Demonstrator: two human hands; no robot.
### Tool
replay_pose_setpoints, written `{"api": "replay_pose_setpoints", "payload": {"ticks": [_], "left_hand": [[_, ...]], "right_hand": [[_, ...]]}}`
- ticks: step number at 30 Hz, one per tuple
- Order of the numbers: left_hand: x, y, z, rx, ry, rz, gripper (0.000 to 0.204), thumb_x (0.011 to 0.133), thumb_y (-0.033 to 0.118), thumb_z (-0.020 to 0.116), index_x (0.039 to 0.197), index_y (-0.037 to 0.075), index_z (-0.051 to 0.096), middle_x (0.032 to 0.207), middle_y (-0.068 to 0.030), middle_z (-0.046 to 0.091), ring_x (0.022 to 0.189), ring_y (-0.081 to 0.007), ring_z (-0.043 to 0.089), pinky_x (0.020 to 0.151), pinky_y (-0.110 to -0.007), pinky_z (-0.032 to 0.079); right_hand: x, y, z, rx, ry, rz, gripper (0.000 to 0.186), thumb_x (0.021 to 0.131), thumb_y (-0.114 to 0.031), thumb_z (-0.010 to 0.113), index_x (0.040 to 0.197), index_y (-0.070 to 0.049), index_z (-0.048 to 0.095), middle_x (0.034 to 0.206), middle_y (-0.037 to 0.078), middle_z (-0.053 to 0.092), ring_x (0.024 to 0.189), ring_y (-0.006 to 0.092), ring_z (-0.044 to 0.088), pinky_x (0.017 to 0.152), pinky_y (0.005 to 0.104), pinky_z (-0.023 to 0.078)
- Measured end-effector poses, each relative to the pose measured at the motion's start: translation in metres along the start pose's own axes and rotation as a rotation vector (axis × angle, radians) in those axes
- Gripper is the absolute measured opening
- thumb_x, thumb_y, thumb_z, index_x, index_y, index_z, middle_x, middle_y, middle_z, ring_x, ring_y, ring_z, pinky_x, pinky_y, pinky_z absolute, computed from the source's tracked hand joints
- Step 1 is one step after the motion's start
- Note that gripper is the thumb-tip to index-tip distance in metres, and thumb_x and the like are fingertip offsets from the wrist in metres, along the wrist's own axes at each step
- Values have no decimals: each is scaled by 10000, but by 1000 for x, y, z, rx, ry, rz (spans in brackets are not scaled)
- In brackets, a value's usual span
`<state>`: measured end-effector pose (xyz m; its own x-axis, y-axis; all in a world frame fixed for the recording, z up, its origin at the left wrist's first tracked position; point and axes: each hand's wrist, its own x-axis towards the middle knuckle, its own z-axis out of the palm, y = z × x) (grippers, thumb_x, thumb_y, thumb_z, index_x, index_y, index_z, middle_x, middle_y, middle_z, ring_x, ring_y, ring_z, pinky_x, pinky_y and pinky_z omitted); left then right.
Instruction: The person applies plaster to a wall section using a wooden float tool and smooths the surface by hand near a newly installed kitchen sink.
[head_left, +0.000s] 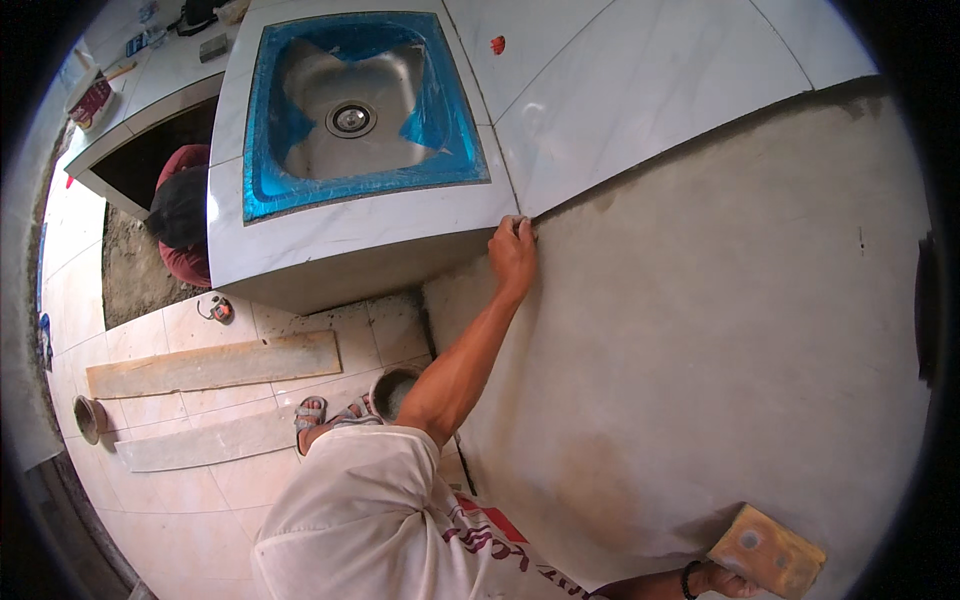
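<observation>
My left hand [515,255] reaches to the inner corner of the tiled countertop [570,140], its fingers bent together at the tile edge; I cannot make out what, if anything, is in them. Just behind it is a steel sink [355,145] with blue film round its rim. At the lower right my right hand [730,580] grips a rectangular orange-brown float [785,550], held by the grey plastered wall [720,310].
A co-worker [185,220] crouches under the counter at left. On the tiled floor [230,480] lie two long boards [210,365], a tape measure [220,310] and a small pot [90,418]. A bucket [390,385] stands by my feet. A tub [90,100] sits upper left.
</observation>
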<state>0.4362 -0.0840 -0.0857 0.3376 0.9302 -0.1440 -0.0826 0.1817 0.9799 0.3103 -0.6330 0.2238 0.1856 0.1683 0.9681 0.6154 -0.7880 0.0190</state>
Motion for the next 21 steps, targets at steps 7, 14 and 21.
{"api": "replay_pose_setpoints", "payload": {"ticks": [7, 14, 21], "left_hand": [[1, -9, 14, 86, 107, 65, 208, 900, 232, 612, 886, 26, 635, 801, -165, 691, 751, -368, 668, 679, -452, 497], [-2, -5, 18, 166, 121, -1, 216, 879, 217, 633, 856, 2, 626, 806, -188, 677, 745, -359, 658, 682, -430, 490], [-6, 10, 24, 153, 153, -33, 201, 863, 206, 626, 847, 6, 618, 786, -194, 670, 737, -374, 653, 688, -436, 491]], "right_hand": [[1, -2, 12, -23, 16, -7, 596, 925, -403, 576, 1253, 89, 504, 1167, 243, 576, 1041, 338, 604, 860, 436, 534], [1, -3, 16, -24, 19, -5, 615, 922, -430, 565, 1246, 91, 510, 1156, 246, 583, 1024, 342, 611, 853, 440, 538], [1, -3, 15, -30, 25, -15, 636, 919, -457, 553, 1240, 92, 517, 1145, 250, 591, 1007, 347, 619, 845, 444, 542]]}}
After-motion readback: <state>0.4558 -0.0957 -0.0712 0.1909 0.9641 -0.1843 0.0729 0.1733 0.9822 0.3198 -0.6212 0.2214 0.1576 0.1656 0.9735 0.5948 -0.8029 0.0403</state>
